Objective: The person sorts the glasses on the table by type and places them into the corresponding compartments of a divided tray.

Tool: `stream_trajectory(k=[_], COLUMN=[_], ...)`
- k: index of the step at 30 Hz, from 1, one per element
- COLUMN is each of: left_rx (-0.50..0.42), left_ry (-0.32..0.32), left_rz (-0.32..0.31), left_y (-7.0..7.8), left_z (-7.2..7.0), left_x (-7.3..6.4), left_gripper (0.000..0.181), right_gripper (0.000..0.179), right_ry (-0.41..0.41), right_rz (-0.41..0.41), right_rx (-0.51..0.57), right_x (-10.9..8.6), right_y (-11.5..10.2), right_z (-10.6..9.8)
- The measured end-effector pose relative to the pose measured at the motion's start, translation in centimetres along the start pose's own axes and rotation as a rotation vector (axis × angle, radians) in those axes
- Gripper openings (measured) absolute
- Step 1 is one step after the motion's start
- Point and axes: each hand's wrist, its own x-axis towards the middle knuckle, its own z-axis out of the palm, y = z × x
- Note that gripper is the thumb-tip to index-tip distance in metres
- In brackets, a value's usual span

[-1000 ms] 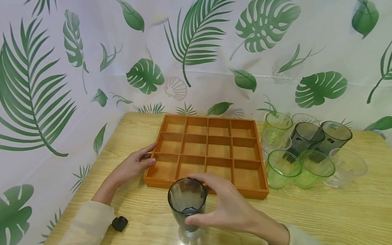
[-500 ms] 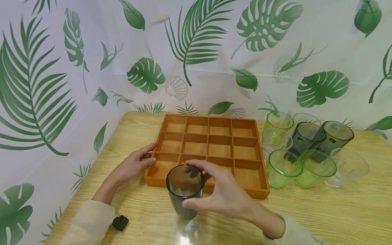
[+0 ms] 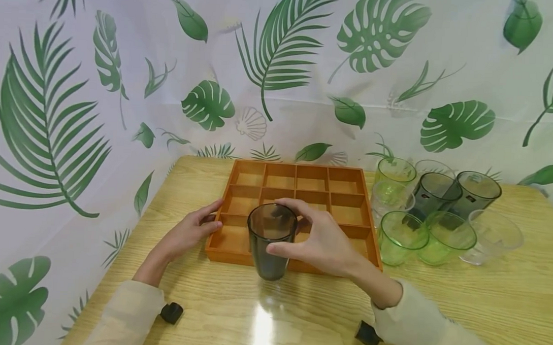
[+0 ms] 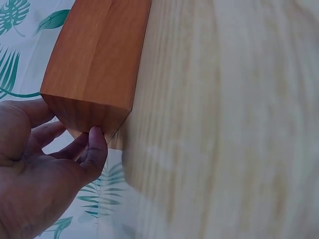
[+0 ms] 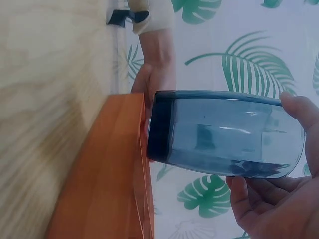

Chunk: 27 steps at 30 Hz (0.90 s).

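Note:
My right hand (image 3: 322, 240) grips a dark grey tinted drinking glass (image 3: 271, 263), thumb on the near side and fingers on the far side. The glass is upright, mouth up, at the front edge of a wooden compartment box (image 3: 230, 255). In the right wrist view, the base of the glass (image 5: 209, 134) is raised off the table, beside the box's upper rim. At the box's left side, my left hand (image 3: 189, 235) rests its fingertips against the outer wall. The left wrist view has these fingers (image 4: 97, 147) touching the box end (image 4: 89, 112). The glass hides part of the front compartments.
Right of the box stand several glasses: green ones (image 3: 402, 248), dark grey ones (image 3: 479, 192) and clear ones (image 3: 498, 238), closely grouped. A leaf-print cloth (image 3: 288, 99) hangs behind the wooden table (image 3: 436, 305). A black device (image 3: 368, 334) sits at each wrist.
My right hand has lifted the dark glass and carried it forward, from the table before the box to its front edge. The left hand stays at the box's left side.

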Motion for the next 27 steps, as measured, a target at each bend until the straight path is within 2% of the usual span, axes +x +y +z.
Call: stream_trajectory(k=[12,27], left_rx=[-0.025,-0.06], left_ry=[-0.003,-0.002], left_rz=[0.012,-0.009], left_y=[-0.1,0.1], left_z=[-0.1,0.1], left_x=[-0.1,-0.1], left_gripper=[0.064,0.065], right_gripper=[0.077,0.077], right_ry=[0.033,0.04], right_rz=[0.063,0.077], right_rx=[-0.011,0.013], right_x=[3.1,6.8], right_y=[1.2,2.8], right_z=[-1.5,-3.1])
